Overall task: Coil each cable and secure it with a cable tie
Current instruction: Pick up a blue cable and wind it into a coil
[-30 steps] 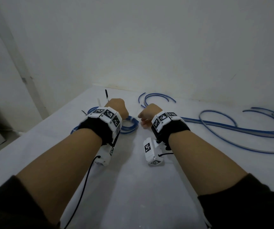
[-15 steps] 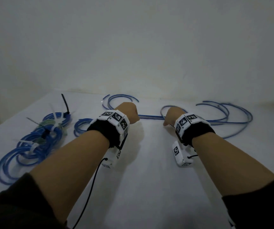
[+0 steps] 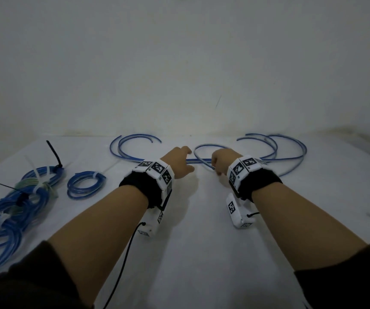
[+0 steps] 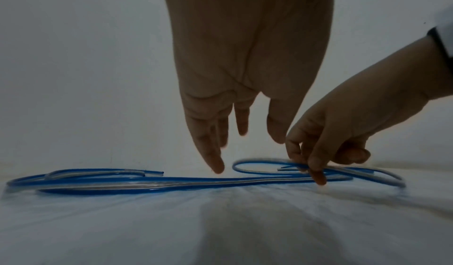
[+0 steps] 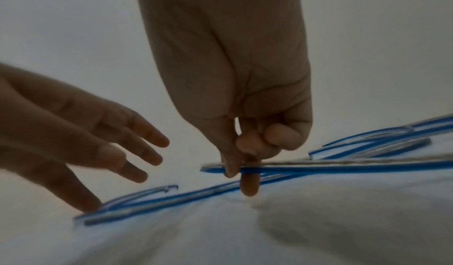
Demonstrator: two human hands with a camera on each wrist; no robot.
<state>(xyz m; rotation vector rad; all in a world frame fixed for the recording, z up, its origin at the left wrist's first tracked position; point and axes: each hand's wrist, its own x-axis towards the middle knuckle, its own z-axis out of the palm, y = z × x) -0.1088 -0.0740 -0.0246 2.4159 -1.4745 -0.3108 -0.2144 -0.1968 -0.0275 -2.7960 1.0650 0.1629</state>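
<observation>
Loose blue cables (image 3: 291, 166) lie in wide curves along the back of the white table (image 3: 201, 253). My right hand (image 3: 220, 160) pinches one loop of blue cable (image 5: 318, 169) between thumb and fingers, a little above the table. My left hand (image 3: 179, 162) hovers just left of it with fingers straight and spread, holding nothing; its fingers (image 4: 215, 164) point down at the cable strands (image 4: 147, 184) below. A small tied blue coil (image 3: 84, 185) lies at the left.
A heap of larger blue coils (image 3: 12, 210) bound with white and black cable ties lies at the far left; a black tie (image 3: 54, 155) sticks up from it. A pale wall (image 3: 179, 63) rises right behind the table.
The view swung right, away from the tied coils. Both hands moved to the loose cables; my left hand went from curled to straight fingers, and my right hand took hold of a cable loop.
</observation>
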